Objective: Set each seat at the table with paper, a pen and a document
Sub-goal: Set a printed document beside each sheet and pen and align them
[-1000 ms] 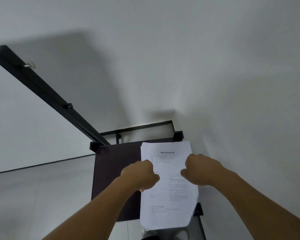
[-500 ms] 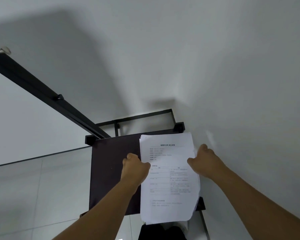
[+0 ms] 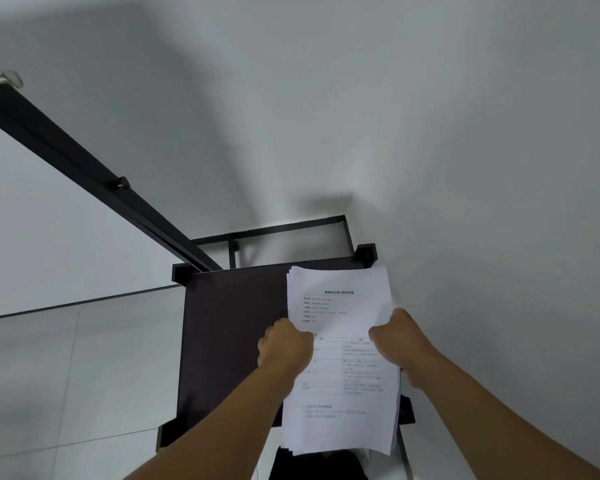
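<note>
I see both hands on a stack of printed documents (image 3: 340, 306), held over the right part of a small dark surface (image 3: 232, 327). Left hand (image 3: 284, 348) grips the stack's left edge, fingers curled round it. Right hand (image 3: 395, 341) grips the right edge, fingers curled too. The top sheet shows printed text and a table; sheet edges fan out slightly at the far left corner. White wall (image 3: 465, 133) right and far. Black rail (image 3: 84, 161) runs diagonally on the left. Grey tiled floor (image 3: 66, 375) near left.
</note>
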